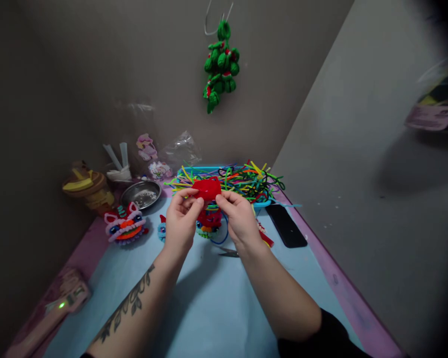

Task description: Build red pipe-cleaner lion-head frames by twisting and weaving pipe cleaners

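Observation:
A small flat red piece, slightly shiny, is stretched between my two hands above the table. My left hand pinches its left edge between thumb and fingers. At its right edge, my right hand grips with thumb and forefinger. Just below it sits a red and green fuzzy lion-head figure, partly hidden by my hands. A blue fuzzy piece lies beside my left wrist. Scissors rest on the table, their handles hidden behind my right forearm.
Behind my hands, a blue tray overflows with colourful pipe cleaners. A phone lies at right. To the left are a finished-looking lion head, a metal bowl, a lidded cup and a pink glue gun.

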Demonstrator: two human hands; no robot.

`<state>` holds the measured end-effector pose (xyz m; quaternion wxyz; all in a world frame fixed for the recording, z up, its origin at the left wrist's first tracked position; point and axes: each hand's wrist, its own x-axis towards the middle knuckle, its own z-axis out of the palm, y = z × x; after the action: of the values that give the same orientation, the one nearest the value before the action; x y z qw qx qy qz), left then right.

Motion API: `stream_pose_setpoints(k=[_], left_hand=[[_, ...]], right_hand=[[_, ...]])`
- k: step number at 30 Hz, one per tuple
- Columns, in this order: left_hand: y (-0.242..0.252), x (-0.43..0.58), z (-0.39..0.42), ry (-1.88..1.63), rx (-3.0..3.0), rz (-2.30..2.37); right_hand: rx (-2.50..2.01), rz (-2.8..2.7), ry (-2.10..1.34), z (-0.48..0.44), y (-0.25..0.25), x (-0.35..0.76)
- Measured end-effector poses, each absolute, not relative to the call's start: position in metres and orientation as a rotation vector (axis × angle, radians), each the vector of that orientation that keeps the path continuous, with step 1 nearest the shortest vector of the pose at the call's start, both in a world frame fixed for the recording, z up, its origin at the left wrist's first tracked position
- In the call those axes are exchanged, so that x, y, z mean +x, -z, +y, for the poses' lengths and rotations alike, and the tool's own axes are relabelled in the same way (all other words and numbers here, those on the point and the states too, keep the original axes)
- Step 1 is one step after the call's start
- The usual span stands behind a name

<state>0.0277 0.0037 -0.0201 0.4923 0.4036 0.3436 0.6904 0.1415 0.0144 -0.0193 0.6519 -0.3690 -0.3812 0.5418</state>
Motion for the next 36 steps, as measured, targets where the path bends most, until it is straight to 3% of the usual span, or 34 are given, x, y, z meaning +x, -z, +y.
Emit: stream_pose_setpoints(k=[8,28,32,36], left_hand=[[0.019,0.030,0.005,-1.663,0.925,0.782],[0.018,0.028,0.006,-1.745,1.012,0.828],[0.015,0.025,0.006,-1.694,0.969,0.833],[0.012,0.022,0.006,-1.621,0.963,0.823]], right_hand=[[-0.875,-0.998,-1.087,0.013,0.023,0.140],[-0.875,-0.960,-1.181,0.011,0.021,0.137],[-0.917,-1.021,-0.967,0.016,0.023,0.147],[-0.979,-1.379,-0.417,0.016,0.019,0.165]])
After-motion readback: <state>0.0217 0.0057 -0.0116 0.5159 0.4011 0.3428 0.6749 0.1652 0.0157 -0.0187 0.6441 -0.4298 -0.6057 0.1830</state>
